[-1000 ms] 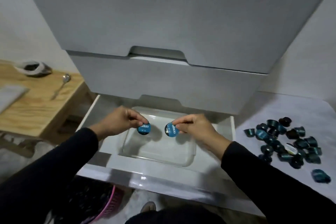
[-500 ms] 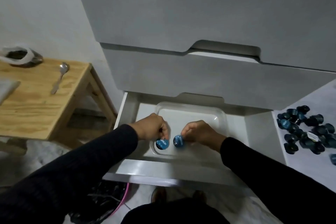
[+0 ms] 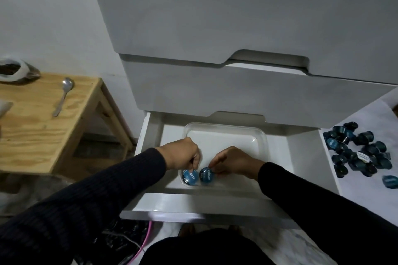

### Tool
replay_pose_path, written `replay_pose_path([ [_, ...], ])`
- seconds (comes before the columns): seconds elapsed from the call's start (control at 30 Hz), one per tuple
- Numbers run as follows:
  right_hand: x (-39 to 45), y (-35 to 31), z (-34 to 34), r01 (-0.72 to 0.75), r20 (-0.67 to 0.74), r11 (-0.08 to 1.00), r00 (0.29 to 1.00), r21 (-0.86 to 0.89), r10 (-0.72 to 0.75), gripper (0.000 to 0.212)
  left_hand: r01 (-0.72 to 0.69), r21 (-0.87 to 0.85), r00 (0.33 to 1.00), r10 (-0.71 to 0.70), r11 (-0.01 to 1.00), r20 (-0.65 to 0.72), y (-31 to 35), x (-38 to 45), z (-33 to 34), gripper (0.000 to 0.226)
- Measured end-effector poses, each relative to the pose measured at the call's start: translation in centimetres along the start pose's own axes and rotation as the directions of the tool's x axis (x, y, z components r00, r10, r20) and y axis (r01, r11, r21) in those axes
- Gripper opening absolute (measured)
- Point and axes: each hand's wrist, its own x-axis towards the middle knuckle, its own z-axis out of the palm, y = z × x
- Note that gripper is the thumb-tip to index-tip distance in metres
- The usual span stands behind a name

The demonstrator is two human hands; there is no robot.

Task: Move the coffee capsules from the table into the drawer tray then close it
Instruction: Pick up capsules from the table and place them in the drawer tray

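Capsules, coffee, blue-lidded: 2 in the near left corner of the clear tray (image 3: 261, 135), which sat in the open bottom drawer (image 3: 301, 157). Left capsule (image 3: 190, 176) tilted against the tray wall; right capsule (image 3: 207, 176) just beside it, lid up. Remaining stock, a loose heap of capsules (image 3: 359, 150), lay on the white tabletop (image 3: 366, 196) to the right of the drawer, well apart from the tray.

Risks, as judged: both capsules sat close to the tray's near rim; a careless release could roll one over into the drawer bed. The heap lay near the tabletop edge and could be knocked off on the next reach. Closing early would strand the heap.

Left hand (image 3: 183, 155): fingers curled, pinching the left capsule from above. Right hand (image 3: 232, 162): fingers bent low, tips touching the right capsule's rim; whether it was gripped or merely touched could not be told.
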Motion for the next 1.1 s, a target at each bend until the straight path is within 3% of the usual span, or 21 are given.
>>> replay_pose_path([
  [0.33,-0.4,-0.1,0.3,-0.001,0.075,1.000,0.997,-0.023,0.003,0.015,0.030,0.021,1.000,-0.030,0.999,-0.010,0.5,-0.7,0.1,0.018],
  [0.5,-0.7,-0.3,0.3,0.005,-0.006,0.999,1.000,-0.051,-0.005,0.013,0.058,0.028,0.997,-0.056,0.998,-0.057,1.2,-1.3,-0.1,0.011],
  [0.67,-1.5,-0.8,0.2,0.153,-0.124,0.897,0.967,-0.415,-0.222,0.026,0.187,0.061,0.964,-0.171,0.980,-0.204,2.0,-2.5,-0.1,0.026],
  [0.77,-2.0,-0.7,0.8,0.156,-0.220,0.810,0.918,-0.565,-0.330,0.037,0.282,0.047,0.888,-0.242,0.958,-0.390,3.1,-3.5,0.4,0.029],
  [0.83,-2.7,-0.5,1.2,0.103,-0.327,0.746,0.853,-0.658,-0.406,0.038,0.330,-0.020,0.802,-0.292,0.944,-0.522,4.5,-4.2,1.0,0.033],
  [0.93,-4.3,0.0,2.0,0.124,-0.469,0.664,0.612,-0.738,-0.636,0.029,0.324,-0.115,0.662,-0.312,0.939,-0.681,6.7,-5.1,1.9,0.038],
  [1.0,-5.0,0.9,2.1,0.136,-0.463,0.552,0.403,-0.823,-0.789,0.023,0.315,-0.150,0.601,-0.319,0.937,-0.733,8.0,-5.5,2.5,0.039],
  [1.1,-7.1,1.4,1.6,0.104,-0.425,0.463,0.260,-0.880,-0.867,0.017,0.310,-0.156,0.549,-0.310,0.938,-0.776,10.1,-5.5,3.4,0.035],
])
